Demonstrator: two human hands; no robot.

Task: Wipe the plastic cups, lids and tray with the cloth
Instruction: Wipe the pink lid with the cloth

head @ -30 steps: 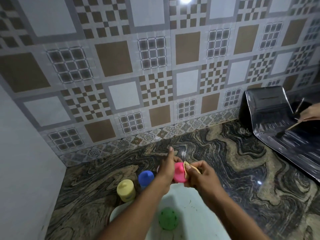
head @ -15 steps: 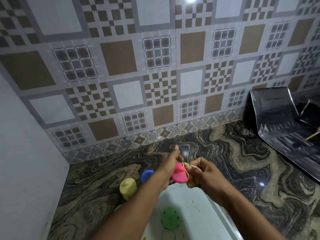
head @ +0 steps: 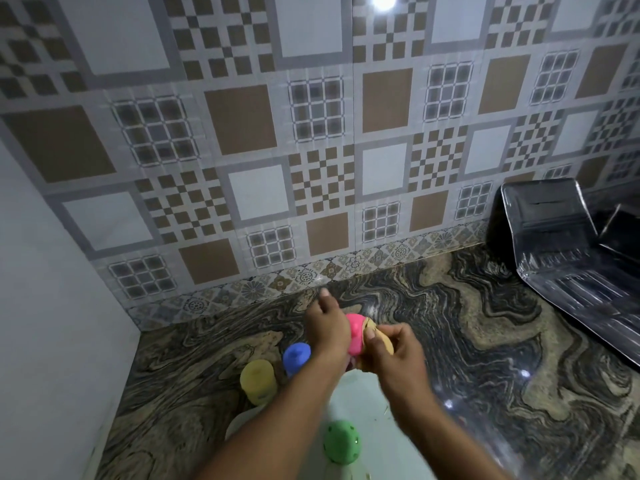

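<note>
Left hand (head: pixel 327 329): grips pink cup (head: pixel 355 334)
Right hand (head: pixel 391 351): pinches tan cloth (head: pixel 382 336) against cup
Tray (head: pixel 367 393): on desk (head: pixel 485 341)

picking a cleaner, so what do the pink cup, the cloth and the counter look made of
Pink cup: probably moulded plastic, opaque even colour with a soft sheen.
Cloth: thin tan fabric, matte and creased; weave too blurred to tell.
Counter: likely polished stone, swirling black-and-tan veins with sharp light glints.

a marbled stone counter (head: pixel 485 341) meets a patterned tile wall (head: pixel 311 133), with a shiny black appliance (head: pixel 561 251) at right.
</note>
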